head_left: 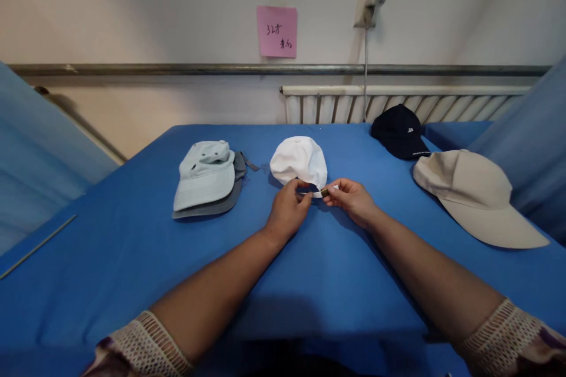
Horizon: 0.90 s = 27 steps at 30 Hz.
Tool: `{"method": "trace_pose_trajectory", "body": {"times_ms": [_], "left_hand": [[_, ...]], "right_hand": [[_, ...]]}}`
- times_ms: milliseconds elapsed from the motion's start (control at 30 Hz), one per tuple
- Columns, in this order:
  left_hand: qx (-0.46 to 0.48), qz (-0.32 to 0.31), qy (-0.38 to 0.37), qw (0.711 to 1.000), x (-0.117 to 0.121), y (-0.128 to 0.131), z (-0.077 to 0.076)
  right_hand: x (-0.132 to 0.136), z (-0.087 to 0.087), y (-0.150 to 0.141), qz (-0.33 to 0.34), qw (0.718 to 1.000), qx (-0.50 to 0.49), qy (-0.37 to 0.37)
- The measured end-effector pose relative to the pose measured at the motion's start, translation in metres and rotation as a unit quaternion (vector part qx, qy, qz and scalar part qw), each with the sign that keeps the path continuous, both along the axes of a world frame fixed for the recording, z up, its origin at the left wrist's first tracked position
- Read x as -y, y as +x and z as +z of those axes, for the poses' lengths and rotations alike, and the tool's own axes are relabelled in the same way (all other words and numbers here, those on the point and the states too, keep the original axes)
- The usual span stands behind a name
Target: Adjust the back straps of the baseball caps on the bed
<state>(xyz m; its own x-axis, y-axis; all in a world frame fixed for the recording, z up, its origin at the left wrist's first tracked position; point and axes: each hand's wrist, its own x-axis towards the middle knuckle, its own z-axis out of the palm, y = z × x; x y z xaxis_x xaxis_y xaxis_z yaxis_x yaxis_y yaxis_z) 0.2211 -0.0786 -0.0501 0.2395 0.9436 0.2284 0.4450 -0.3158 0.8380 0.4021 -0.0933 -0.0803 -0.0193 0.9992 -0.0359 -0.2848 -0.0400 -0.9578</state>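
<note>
A white cap (298, 159) lies on the blue-covered table in front of me, its back strap turned my way. My left hand (289, 205) pinches the white strap (317, 194) near the cap's left rear edge. At the strap's brass-coloured buckle (325, 192), my right hand (351, 200) is closed, thumb and fingers pressed together. A short white strap end sticks out past the buckle between the right fingers. The cap's brim is hidden on the far side.
On the left, a pale blue cap (206, 171) rests on a grey cap (221, 206). A black cap (398, 129) and a beige cap (475, 188) lie at the right. A thin stick (39, 246) lies at the left edge. Behind stand a radiator (398, 103) and wall.
</note>
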Motion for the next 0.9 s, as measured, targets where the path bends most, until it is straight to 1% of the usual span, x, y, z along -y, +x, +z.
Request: {"method": "trace_pose_trajectory", "body": {"times_ms": [67, 100, 133, 167, 200, 233, 267, 300, 367, 467, 533, 600, 733, 900], "left_hand": [[0.06, 0.048, -0.043, 0.996, 0.011, 0.002, 0.001], [0.098, 0.057, -0.085, 0.99, 0.017, 0.003, 0.001], [0.139, 0.055, -0.143, 0.978, 0.023, 0.005, 0.001], [0.185, 0.046, -0.212, 0.959, 0.029, 0.006, 0.0], [0.233, 0.033, -0.279, 0.931, 0.034, 0.007, -0.001], [0.283, 0.021, -0.334, 0.899, 0.037, 0.009, -0.002], [0.332, 0.011, -0.372, 0.867, 0.039, 0.009, -0.002], [0.378, 0.005, -0.393, 0.838, 0.038, 0.01, -0.003], [0.449, 0.001, -0.401, 0.798, 0.034, 0.01, -0.005], [0.499, 0.004, -0.406, 0.766, 0.025, 0.008, -0.007], [0.51, 0.008, -0.41, 0.756, 0.022, 0.007, -0.008], [0.517, 0.013, -0.401, 0.756, 0.02, 0.007, -0.009], [0.523, 0.024, -0.362, 0.771, 0.022, 0.01, -0.012], [0.516, 0.025, -0.336, 0.788, 0.022, 0.014, -0.014]], "right_hand": [[0.001, 0.002, -0.001, -0.006, 1.0, -0.014, -0.002], [0.001, 0.003, -0.002, -0.01, 1.0, -0.024, -0.004], [0.002, 0.004, -0.003, -0.013, 0.999, -0.035, -0.006], [0.003, 0.006, -0.004, -0.015, 0.999, -0.044, -0.007], [0.004, 0.007, -0.005, -0.016, 0.998, -0.052, -0.009], [0.005, 0.008, -0.007, -0.016, 0.998, -0.058, -0.01], [0.007, 0.008, -0.009, -0.014, 0.998, -0.061, -0.011], [0.008, 0.009, -0.011, -0.012, 0.998, -0.063, -0.01], [0.01, 0.01, -0.016, -0.009, 0.998, -0.061, -0.006], [0.012, 0.01, -0.022, -0.011, 0.999, -0.038, 0.001], [0.012, 0.009, -0.025, -0.02, 1.0, -0.016, 0.006], [0.011, 0.008, -0.028, -0.031, 0.999, 0.0, 0.013], [0.009, 0.005, -0.033, -0.049, 0.998, 0.02, 0.026], [0.008, 0.002, -0.037, -0.051, 0.997, 0.038, 0.049]]}}
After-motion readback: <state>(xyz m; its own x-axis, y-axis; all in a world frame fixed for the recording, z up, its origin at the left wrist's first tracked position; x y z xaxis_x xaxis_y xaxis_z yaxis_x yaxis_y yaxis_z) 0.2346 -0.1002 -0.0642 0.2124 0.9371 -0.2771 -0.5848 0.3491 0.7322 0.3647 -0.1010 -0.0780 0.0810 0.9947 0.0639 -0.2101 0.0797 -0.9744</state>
